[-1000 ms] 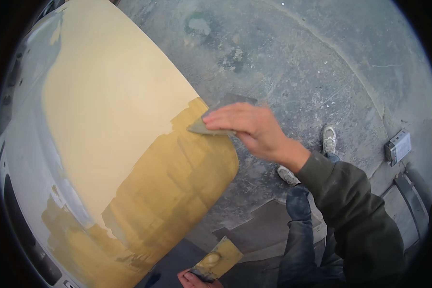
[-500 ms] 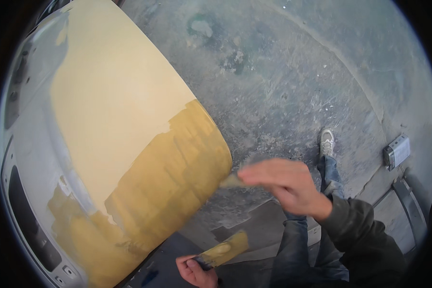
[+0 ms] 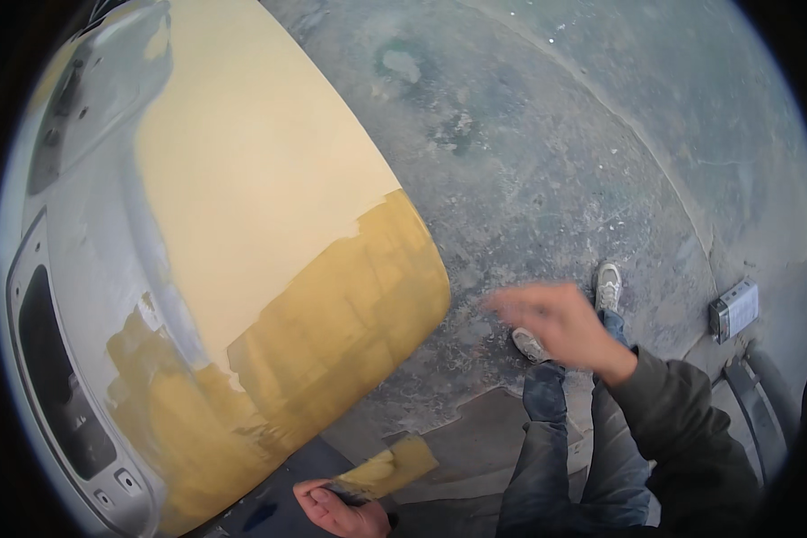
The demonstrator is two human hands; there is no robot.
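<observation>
A car body panel (image 3: 242, 152), cream over most of its curved surface, stretches along my left side. Fresh mustard-yellow filler (image 3: 359, 305) coats its near end in streaks, with a patch on the grey metal too. Low in the head view, my left hand (image 3: 345, 513) is closed round the end of a flat scraper (image 3: 390, 468) smeared with yellow filler. My right hand (image 3: 565, 327) hovers off the panel's corner, apart from it, fingers blurred. The pale filler spreader seen at its fingertips earlier is lost in the blur now.
A rectangular metal can (image 3: 733, 310) stands on the stained concrete floor (image 3: 529, 161) to the right. Beside it is a dark curved bar (image 3: 762, 403). My shoes (image 3: 608, 285) stand near the panel's corner. Oval openings (image 3: 58, 368) pierce the grey metal at far left.
My right hand has drawn away from the panel's edge to the right. The left hand and its scraper have moved slightly left and down. The view has shifted, and a second shoe shows.
</observation>
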